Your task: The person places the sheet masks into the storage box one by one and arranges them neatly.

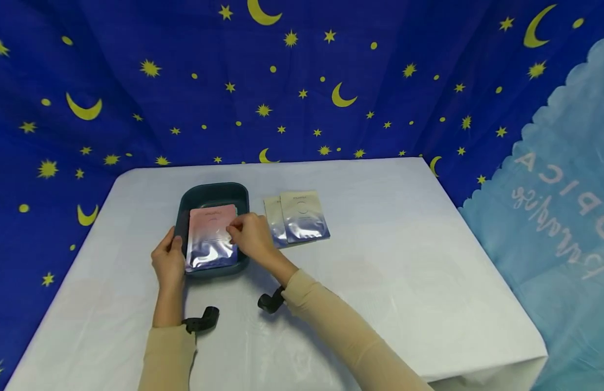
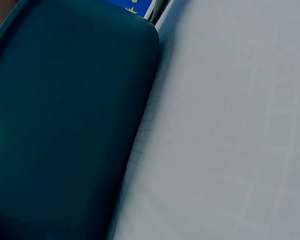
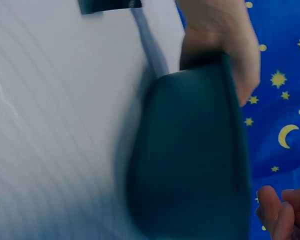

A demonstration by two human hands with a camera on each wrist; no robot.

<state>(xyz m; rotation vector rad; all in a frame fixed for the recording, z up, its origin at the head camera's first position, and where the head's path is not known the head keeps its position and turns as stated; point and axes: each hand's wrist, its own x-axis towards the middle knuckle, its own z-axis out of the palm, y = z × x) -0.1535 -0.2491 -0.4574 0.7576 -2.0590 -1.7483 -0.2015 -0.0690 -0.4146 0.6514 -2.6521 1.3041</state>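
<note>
A dark teal plastic tub [image 1: 211,191] stands at the left of the table. Inside lies a glossy pink-to-blue sachet [image 1: 212,233], flat and face up. My left hand [image 1: 169,259] grips the tub's left side, thumb near the rim. Over the tub's right rim reaches my right hand [image 1: 253,236], its fingertips overlapping the sachet's right edge. In the right wrist view its loosely curled fingers [image 3: 270,205] show above the rim with nothing visible between them. The tub's outer wall [image 2: 75,120] fills much of the left wrist view.
Two cream-to-blue sachets [image 1: 304,217] lie overlapped to the right of the tub. A white cloth [image 1: 404,260] covers the table. Behind hangs a blue curtain [image 1: 302,125] with yellow moons and stars; a light blue cloth [image 1: 570,233] hangs at the right.
</note>
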